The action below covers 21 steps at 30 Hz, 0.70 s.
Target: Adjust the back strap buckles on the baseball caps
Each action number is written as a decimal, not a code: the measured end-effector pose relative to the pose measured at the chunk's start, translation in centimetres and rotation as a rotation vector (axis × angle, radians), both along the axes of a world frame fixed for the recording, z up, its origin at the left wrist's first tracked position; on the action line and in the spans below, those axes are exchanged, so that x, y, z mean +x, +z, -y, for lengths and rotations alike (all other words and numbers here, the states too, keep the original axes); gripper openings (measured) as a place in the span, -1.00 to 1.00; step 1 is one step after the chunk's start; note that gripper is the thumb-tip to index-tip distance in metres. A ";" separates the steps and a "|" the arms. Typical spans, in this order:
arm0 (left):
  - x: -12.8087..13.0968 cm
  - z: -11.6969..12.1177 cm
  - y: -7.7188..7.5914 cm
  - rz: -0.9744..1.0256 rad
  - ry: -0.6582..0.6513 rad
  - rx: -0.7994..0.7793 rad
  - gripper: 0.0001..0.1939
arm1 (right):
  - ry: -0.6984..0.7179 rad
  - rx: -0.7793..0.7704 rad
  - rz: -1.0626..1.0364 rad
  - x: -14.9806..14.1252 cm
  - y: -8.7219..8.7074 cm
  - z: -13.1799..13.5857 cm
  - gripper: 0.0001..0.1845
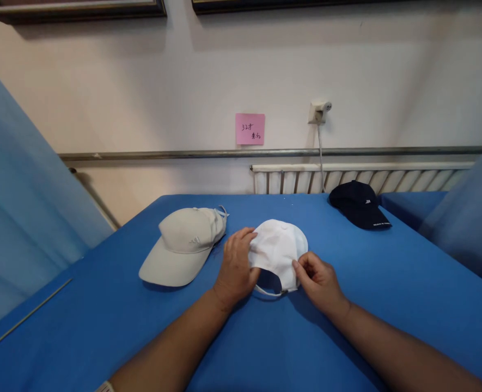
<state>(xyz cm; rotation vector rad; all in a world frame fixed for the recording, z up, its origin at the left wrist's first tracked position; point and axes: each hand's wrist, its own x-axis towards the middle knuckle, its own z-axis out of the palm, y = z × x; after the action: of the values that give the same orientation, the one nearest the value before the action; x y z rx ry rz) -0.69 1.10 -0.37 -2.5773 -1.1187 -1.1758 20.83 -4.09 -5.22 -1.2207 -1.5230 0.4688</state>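
white cap: on the blue surface [244, 348], directly between the two hands; the white cap [279, 245] lies just right of the left hand and just left of the right hand.
long axis: hard to tell, as the crown looks nearly round and the brim cannot be made out; the back opening is turned toward the person.
strap: the strap [268, 293] spans the near side of that opening, low between the hands, with its fastening end closer to the right hand.
left hand: the left hand [236, 267] holds the crown's left side, fingers outside, thumb at the edge of the opening.
right hand: the right hand [321, 283] is narrow, thumb and forefinger pinching the right edge, above the strap's end.
nearer hand: neither; both touch the cap, one on each side.
cream cap: the cream cap [187, 239] sits left of the left hand, apart from it, brim toward the near left.
dark cap: the dark cap [357, 204] rests beyond the right hand and further right.
stick: the thin stick [34, 310] lies well left of the left hand.
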 end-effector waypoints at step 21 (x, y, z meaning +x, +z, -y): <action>0.5 -0.8 1.4 0.136 -0.020 -0.299 -0.92 | 0.058 0.007 0.140 0.0 1.1 0.5 -0.76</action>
<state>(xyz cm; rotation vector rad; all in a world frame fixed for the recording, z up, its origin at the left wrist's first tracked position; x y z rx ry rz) -0.20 1.88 1.01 -2.7637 -1.3979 -1.2938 20.84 -4.62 -4.09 -1.2273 -1.6818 0.4225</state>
